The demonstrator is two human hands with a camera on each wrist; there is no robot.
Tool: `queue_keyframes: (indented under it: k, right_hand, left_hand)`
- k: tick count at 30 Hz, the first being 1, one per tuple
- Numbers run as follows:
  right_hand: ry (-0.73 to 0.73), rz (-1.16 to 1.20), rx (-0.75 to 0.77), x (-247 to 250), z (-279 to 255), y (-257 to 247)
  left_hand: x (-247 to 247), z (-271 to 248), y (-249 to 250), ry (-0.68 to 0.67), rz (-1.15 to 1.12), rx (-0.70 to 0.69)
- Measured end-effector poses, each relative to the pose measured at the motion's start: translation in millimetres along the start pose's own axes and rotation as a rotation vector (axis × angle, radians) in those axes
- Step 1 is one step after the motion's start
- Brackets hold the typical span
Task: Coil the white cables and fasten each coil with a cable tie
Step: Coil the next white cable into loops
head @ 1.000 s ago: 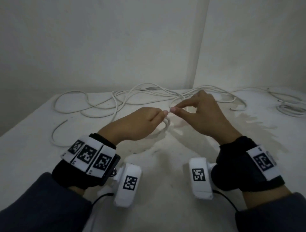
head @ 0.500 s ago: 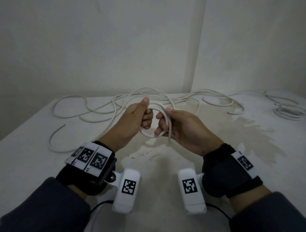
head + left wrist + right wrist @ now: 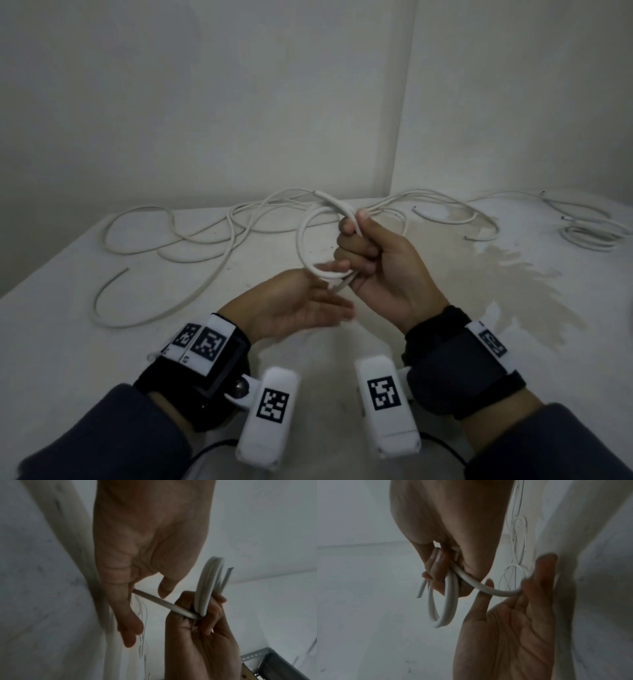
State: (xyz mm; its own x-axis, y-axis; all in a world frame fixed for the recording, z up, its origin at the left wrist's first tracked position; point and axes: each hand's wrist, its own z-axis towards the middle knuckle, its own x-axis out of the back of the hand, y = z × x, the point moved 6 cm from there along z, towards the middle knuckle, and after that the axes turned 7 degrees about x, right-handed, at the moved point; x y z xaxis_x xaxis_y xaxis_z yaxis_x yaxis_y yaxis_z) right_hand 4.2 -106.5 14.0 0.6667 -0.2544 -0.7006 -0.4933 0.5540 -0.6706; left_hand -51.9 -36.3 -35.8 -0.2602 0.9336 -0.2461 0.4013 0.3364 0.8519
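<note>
My right hand [image 3: 358, 240] grips a small coil of white cable [image 3: 304, 240] in its fist and holds it upright above the table. In the right wrist view the coil [image 3: 447, 601] hangs below the curled fingers [image 3: 436, 566], with a cut end sticking out on the left. My left hand [image 3: 329, 291] lies palm up just below and to the left of the coil, with straight, blurred fingers. One strand [image 3: 496, 593] runs from the right fist across to the left fingers [image 3: 544, 577]. In the left wrist view that strand [image 3: 163, 603] passes between the left fingers. No cable tie is in view.
Long loose white cables [image 3: 205, 240] sprawl over the back and left of the white table [image 3: 85, 359]. Another coiled cable [image 3: 589, 236] lies at the far right. A dark stain [image 3: 496, 274] spreads right of the hands. Walls close off the back.
Half a second ago both hands held the coil. The left hand has since let go, dropped and opened palm up, while the right hand has turned the coil upright and lifted it.
</note>
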Motion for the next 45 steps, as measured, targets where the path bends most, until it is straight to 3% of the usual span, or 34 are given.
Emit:
queue_keyframes:
  k: [2, 4, 7, 10, 14, 23, 29, 33, 45]
  right_hand:
    - [-0.051, 0.025, -0.025, -6, -2, 4]
    - [-0.041, 0.009, -0.015, -5, -2, 5]
    - [0.135, 0.011, 0.050, 17, 4, 2]
    - [0.309, 0.003, 0.094, 41, 6, 0]
    - [0.336, -0.039, 0.047, 47, 6, 4]
    - [0.214, -0.127, -0.118, 37, 1, 5]
    - [0.129, -0.291, -0.078, 29, -1, 4]
    - [0.059, -0.362, -0.084, 22, -2, 5]
    - [-0.100, -0.381, -0.189, 15, -9, 11]
  left_hand:
    - [-6, 1, -2, -0.055, -0.086, -0.030]
    - [-3, 3, 0, 0.005, -0.239, -0.091]
    - [6, 3, 8, 0.095, -0.429, -0.225]
    - [13, -1, 20, 0.226, -0.382, -0.427]
    - [16, -7, 28, 0.299, -0.238, -0.590]
    - [14, -11, 35, 0.122, -0.195, -0.582]
    - [12, -14, 41, 0.210, 0.035, -0.568]
    - [10, -22, 43, 0.299, 0.203, -0.630]
    - [14, -25, 44, 0.398, 0.302, -0.613]
